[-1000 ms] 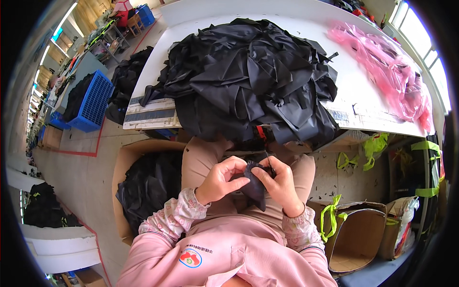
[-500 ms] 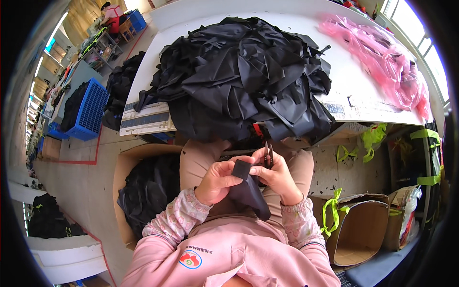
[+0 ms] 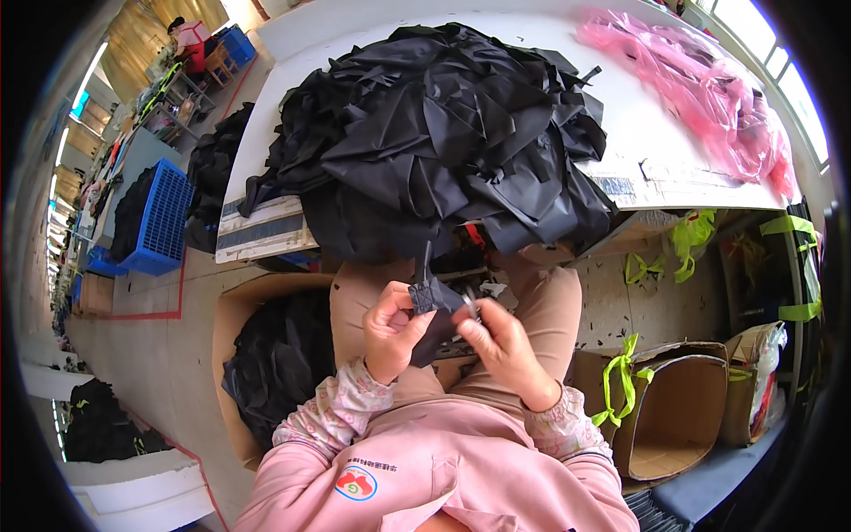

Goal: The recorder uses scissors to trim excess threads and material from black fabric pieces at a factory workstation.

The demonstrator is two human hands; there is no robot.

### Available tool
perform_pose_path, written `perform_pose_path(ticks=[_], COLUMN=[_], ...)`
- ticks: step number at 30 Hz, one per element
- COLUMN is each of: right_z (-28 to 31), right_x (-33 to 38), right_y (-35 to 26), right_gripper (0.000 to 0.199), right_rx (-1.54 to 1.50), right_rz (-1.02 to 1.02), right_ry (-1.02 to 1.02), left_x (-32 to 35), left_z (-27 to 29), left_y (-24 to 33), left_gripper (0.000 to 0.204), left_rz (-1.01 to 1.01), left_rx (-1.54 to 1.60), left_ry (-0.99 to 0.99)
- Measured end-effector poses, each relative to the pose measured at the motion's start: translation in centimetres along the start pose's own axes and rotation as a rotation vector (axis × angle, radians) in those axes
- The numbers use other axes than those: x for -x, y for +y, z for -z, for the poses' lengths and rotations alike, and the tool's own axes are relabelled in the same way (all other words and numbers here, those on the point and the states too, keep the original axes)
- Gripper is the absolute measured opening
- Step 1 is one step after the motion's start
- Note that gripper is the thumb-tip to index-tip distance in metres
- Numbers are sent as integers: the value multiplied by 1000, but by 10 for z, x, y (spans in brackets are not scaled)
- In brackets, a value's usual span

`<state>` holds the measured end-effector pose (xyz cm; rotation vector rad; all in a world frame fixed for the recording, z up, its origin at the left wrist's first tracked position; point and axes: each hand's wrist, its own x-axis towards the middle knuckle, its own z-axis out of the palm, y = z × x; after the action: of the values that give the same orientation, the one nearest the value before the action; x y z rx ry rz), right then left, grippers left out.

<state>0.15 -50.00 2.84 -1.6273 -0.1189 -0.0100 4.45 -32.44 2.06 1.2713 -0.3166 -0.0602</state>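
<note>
I sit at a white table [image 3: 638, 124] with a small black fabric piece [image 3: 432, 310] held over my lap. My left hand [image 3: 390, 330] pinches its upper left edge, thumb on top. My right hand [image 3: 501, 344] holds the piece's right side together with a small metal tool, apparently snips [image 3: 467, 306], whose tips touch the fabric. A thin black strap sticks up from the piece. A large heap of black fabric pieces [image 3: 443, 133] covers the table just beyond my hands.
A cardboard box filled with black fabric [image 3: 275, 372] stands at my left knee. An open cardboard box [image 3: 674, 408] with green straps is on my right. Pink plastic bags [image 3: 709, 80] lie at the table's far right. Blue crates [image 3: 160, 222] and a distant person [image 3: 188, 40] are at left.
The black piece has been turned and lifted slightly in my hands. My right hand has shifted lower on its right side, and my view has tilted a little.
</note>
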Motion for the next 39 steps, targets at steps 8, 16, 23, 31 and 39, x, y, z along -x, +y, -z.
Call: perform_pose_path(ticks=[8,16,23,31,39], right_z=[-15,-22,-21,-20,-17], right_x=[4,1,1,2,4], right_y=[-6,-3,-1,0,-1], right_gripper=[24,25,26,27,26], right_rx=[-480,-93,5,8,27], right_rz=[-368,-133,-37,-33,-63], right_ry=[-221,-76,-31,-3,-9], left_x=[4,11,12,12,13], left_z=[2,3,2,2,5], left_y=[3,-3,-3,-1,-3], left_gripper=[11,12,13,15,15], left_rz=[-7,-12,-79,-59,-65], left_rx=[-94,-101,-189,-216,-266], left_ry=[13,-4,-28,-35,-105])
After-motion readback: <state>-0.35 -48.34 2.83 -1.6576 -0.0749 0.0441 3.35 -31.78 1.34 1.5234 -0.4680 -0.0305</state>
